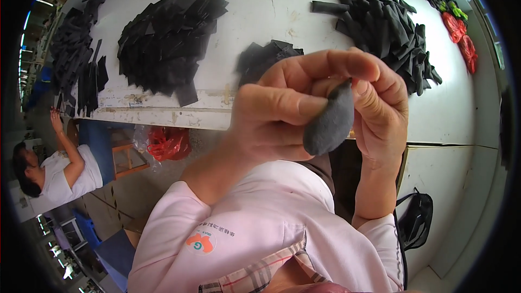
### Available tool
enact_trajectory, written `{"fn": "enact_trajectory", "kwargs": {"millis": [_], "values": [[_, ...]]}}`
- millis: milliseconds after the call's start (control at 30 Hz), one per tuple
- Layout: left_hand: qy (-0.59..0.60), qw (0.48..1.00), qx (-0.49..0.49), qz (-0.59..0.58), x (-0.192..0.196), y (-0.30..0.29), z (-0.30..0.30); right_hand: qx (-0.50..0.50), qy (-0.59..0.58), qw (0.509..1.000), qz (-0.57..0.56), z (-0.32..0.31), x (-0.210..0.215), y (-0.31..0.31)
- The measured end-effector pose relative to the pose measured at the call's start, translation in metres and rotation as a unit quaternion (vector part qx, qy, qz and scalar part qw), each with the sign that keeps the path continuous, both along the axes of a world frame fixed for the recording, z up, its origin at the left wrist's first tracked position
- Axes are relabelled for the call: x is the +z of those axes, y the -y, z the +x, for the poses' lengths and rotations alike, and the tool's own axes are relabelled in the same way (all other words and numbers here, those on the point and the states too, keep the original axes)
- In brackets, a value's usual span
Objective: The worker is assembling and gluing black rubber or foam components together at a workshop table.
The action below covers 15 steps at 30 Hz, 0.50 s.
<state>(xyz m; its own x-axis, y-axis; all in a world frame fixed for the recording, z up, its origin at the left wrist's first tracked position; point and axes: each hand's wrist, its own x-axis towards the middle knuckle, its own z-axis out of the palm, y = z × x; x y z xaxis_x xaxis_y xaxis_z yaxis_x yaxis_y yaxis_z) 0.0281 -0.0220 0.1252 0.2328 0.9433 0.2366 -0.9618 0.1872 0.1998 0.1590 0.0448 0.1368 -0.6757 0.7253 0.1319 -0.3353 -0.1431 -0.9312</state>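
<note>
Both hands are raised close to the camera, pinching one small dark grey fabric piece between them. My left hand grips it from the left with thumb and fingers. My right hand holds its top right edge with the fingertips. The piece is rounded and curled, hanging below the fingers. Behind the hands, on the white table, lies a small heap of black fabric pieces.
A large pile of black cut pieces lies left on the table, black strips at right, more black pieces far left. Red and green bundles sit at the far right. Another person sits at lower left. A black bag lies on the floor.
</note>
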Motion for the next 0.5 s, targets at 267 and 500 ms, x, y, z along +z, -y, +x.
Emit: {"fn": "enact_trajectory", "kwargs": {"millis": [267, 500], "values": [[0.048, 0.974, -0.004, -0.221, -0.073, -0.027, -0.005, 0.057, 0.058, 0.971, -0.226, 0.005, -0.087, -0.036], [0.278, 0.95, 0.011, -0.139, -0.047, -0.03, -0.005, 0.078, 0.08, 0.992, -0.051, -0.006, -0.049, -0.051]]}}
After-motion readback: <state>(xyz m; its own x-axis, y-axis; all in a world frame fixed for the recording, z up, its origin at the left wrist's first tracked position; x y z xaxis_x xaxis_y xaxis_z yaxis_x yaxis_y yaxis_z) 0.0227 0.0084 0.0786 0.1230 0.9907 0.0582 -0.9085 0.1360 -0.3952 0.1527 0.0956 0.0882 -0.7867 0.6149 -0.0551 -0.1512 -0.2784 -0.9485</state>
